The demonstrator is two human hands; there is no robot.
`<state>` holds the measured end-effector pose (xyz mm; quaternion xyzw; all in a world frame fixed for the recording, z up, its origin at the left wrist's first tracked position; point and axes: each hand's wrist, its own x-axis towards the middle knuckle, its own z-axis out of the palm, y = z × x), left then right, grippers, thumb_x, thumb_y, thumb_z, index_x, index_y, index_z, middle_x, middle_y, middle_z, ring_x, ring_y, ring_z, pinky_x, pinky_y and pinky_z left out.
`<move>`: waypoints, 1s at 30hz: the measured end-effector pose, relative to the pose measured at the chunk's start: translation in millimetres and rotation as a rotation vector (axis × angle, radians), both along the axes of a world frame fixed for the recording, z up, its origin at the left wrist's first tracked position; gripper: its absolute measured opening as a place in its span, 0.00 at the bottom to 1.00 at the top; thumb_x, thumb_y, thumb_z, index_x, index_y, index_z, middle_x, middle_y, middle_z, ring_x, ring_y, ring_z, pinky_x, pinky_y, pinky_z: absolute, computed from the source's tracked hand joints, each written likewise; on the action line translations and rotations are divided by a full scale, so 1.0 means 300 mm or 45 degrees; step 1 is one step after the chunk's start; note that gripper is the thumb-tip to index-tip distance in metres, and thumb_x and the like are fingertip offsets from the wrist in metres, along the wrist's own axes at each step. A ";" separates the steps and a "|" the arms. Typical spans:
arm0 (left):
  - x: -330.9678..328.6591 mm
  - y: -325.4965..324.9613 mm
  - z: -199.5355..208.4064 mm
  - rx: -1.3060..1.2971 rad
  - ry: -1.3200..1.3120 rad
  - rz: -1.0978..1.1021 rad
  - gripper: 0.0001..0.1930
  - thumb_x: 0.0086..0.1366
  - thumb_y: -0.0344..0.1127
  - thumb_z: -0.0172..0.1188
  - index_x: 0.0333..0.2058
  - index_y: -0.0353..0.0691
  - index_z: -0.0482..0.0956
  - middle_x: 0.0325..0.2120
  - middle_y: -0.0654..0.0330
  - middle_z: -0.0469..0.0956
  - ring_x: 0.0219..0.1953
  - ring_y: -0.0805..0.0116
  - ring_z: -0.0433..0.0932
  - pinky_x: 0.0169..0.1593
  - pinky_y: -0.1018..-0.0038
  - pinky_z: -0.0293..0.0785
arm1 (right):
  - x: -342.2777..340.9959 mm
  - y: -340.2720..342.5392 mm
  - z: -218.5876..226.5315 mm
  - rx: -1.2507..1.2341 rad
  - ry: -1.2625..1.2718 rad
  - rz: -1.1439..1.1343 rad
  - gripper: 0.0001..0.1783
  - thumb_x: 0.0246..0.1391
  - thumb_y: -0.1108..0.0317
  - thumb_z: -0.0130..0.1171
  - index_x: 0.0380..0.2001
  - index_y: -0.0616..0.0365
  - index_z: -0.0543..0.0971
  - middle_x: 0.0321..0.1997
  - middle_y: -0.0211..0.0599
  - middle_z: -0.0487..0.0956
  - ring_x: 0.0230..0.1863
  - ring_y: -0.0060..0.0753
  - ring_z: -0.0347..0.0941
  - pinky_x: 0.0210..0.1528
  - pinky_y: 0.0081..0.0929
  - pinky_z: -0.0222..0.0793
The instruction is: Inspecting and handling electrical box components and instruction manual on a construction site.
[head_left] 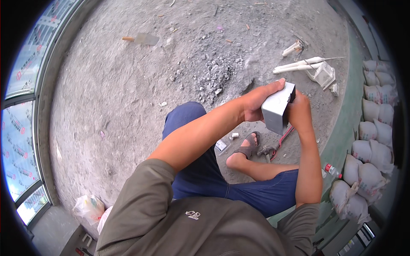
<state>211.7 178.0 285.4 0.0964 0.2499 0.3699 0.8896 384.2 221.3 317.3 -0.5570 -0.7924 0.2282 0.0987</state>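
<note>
My left hand [258, 102] grips a small silver-grey rectangular box [275, 101], thumb over its far top edge and fingers underneath. The box is tilted and held above the ground, beyond my knees. Its right side looks dark, perhaps hollow. Against that side is my right hand [300, 112], its fingers curled and partly hidden by the box; what they pinch cannot be made out. Below the hands, a red cord [283, 137] runs down to a dark lump [267, 150] beside my sandalled foot [247, 149].
Grey rubble [215, 74] lies ahead on the dusty floor. White pipes [299, 65] and a white box-shaped fitting [323, 73] sit to its right. Filled sacks [370, 154] line the right wall, near a bottle [332, 170]. A trowel [143, 39] lies far left; a plastic bag [89, 208] is near left.
</note>
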 end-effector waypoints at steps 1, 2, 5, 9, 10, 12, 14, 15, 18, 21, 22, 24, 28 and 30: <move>0.002 0.000 0.003 0.002 -0.003 0.000 0.30 0.61 0.68 0.54 0.45 0.46 0.77 0.41 0.60 0.78 0.44 0.64 0.76 0.51 0.61 0.71 | 0.005 0.004 -0.006 -0.007 0.016 0.012 0.14 0.49 0.68 0.64 0.38 0.61 0.79 0.34 0.50 0.82 0.38 0.53 0.80 0.41 0.39 0.73; 0.005 -0.002 0.007 0.001 0.002 0.002 0.30 0.61 0.69 0.54 0.44 0.46 0.77 0.41 0.59 0.78 0.45 0.64 0.76 0.51 0.60 0.70 | 0.007 0.006 -0.008 -0.015 0.033 0.024 0.14 0.49 0.67 0.64 0.38 0.61 0.78 0.35 0.51 0.82 0.40 0.57 0.79 0.41 0.41 0.73; 0.007 -0.004 0.004 0.000 0.009 0.005 0.31 0.61 0.70 0.54 0.46 0.47 0.76 0.43 0.58 0.78 0.47 0.61 0.75 0.53 0.57 0.69 | -0.005 0.005 0.002 -0.067 0.070 0.011 0.13 0.49 0.68 0.63 0.38 0.61 0.79 0.35 0.51 0.82 0.40 0.56 0.79 0.41 0.41 0.73; -0.008 -0.019 0.046 -0.010 0.063 0.003 0.35 0.59 0.72 0.53 0.50 0.48 0.74 0.49 0.55 0.75 0.52 0.56 0.72 0.55 0.51 0.66 | -0.020 0.001 0.017 -0.079 0.071 0.028 0.13 0.50 0.68 0.62 0.38 0.62 0.79 0.36 0.52 0.82 0.40 0.55 0.79 0.41 0.40 0.73; -0.006 -0.020 0.045 -0.009 0.062 0.004 0.35 0.59 0.72 0.53 0.50 0.48 0.74 0.49 0.55 0.75 0.52 0.56 0.72 0.55 0.51 0.66 | -0.022 -0.001 0.022 -0.095 0.094 0.018 0.13 0.50 0.68 0.62 0.39 0.62 0.79 0.36 0.52 0.82 0.41 0.55 0.79 0.41 0.40 0.73; -0.002 -0.021 0.046 0.016 0.055 -0.010 0.37 0.59 0.73 0.52 0.53 0.49 0.73 0.52 0.54 0.73 0.54 0.54 0.70 0.55 0.48 0.64 | -0.022 -0.002 0.027 -0.110 0.115 0.010 0.13 0.50 0.68 0.62 0.39 0.62 0.78 0.36 0.52 0.82 0.41 0.55 0.79 0.42 0.39 0.73; -0.002 -0.024 0.050 0.024 0.053 -0.012 0.37 0.59 0.73 0.52 0.53 0.48 0.73 0.52 0.54 0.74 0.54 0.55 0.71 0.55 0.48 0.65 | -0.015 0.000 0.032 -0.199 0.180 0.006 0.13 0.51 0.67 0.61 0.39 0.62 0.78 0.37 0.53 0.82 0.42 0.55 0.79 0.43 0.39 0.73; -0.004 -0.025 0.052 0.029 0.055 -0.015 0.37 0.59 0.73 0.52 0.53 0.48 0.73 0.51 0.54 0.74 0.54 0.55 0.71 0.55 0.48 0.65 | -0.017 -0.002 0.034 -0.198 0.180 0.008 0.13 0.51 0.67 0.61 0.39 0.62 0.78 0.37 0.53 0.82 0.42 0.55 0.79 0.43 0.39 0.73; -0.007 -0.025 0.041 0.048 0.080 -0.010 0.37 0.59 0.73 0.51 0.53 0.48 0.73 0.51 0.54 0.74 0.53 0.55 0.72 0.54 0.48 0.66 | -0.026 -0.017 0.041 -0.125 0.082 -0.013 0.15 0.50 0.66 0.62 0.40 0.61 0.77 0.37 0.53 0.81 0.42 0.56 0.78 0.44 0.40 0.73; -0.008 -0.017 0.003 0.090 0.043 0.031 0.33 0.62 0.74 0.46 0.49 0.52 0.73 0.43 0.57 0.77 0.43 0.57 0.76 0.40 0.54 0.70 | -0.043 -0.035 0.044 0.070 -0.142 -0.044 0.17 0.50 0.64 0.63 0.42 0.60 0.76 0.37 0.51 0.81 0.42 0.57 0.78 0.44 0.42 0.72; -0.008 -0.018 0.001 0.092 0.042 0.034 0.33 0.62 0.74 0.46 0.49 0.52 0.73 0.43 0.57 0.77 0.43 0.57 0.76 0.40 0.54 0.70 | -0.039 -0.033 0.047 0.010 -0.099 -0.045 0.17 0.50 0.65 0.64 0.42 0.60 0.76 0.36 0.51 0.81 0.42 0.58 0.77 0.45 0.43 0.72; -0.007 -0.019 -0.001 0.186 0.095 0.041 0.31 0.62 0.73 0.46 0.47 0.53 0.73 0.40 0.58 0.78 0.40 0.58 0.76 0.36 0.58 0.69 | -0.024 -0.024 0.041 -0.046 -0.056 -0.044 0.17 0.49 0.66 0.64 0.42 0.59 0.76 0.36 0.51 0.81 0.42 0.58 0.77 0.45 0.43 0.71; -0.021 -0.022 0.009 0.097 0.047 0.008 0.35 0.61 0.71 0.51 0.52 0.46 0.73 0.47 0.56 0.77 0.50 0.59 0.75 0.53 0.52 0.69 | -0.024 -0.017 0.025 0.002 0.040 0.075 0.15 0.51 0.70 0.61 0.43 0.61 0.76 0.38 0.50 0.81 0.43 0.50 0.78 0.46 0.39 0.72; -0.019 -0.026 0.017 0.117 0.070 0.026 0.34 0.62 0.72 0.49 0.51 0.49 0.73 0.45 0.57 0.77 0.46 0.59 0.76 0.46 0.53 0.70 | -0.044 -0.016 0.051 -0.040 0.012 0.066 0.13 0.53 0.71 0.59 0.43 0.62 0.77 0.38 0.48 0.82 0.44 0.42 0.80 0.46 0.35 0.72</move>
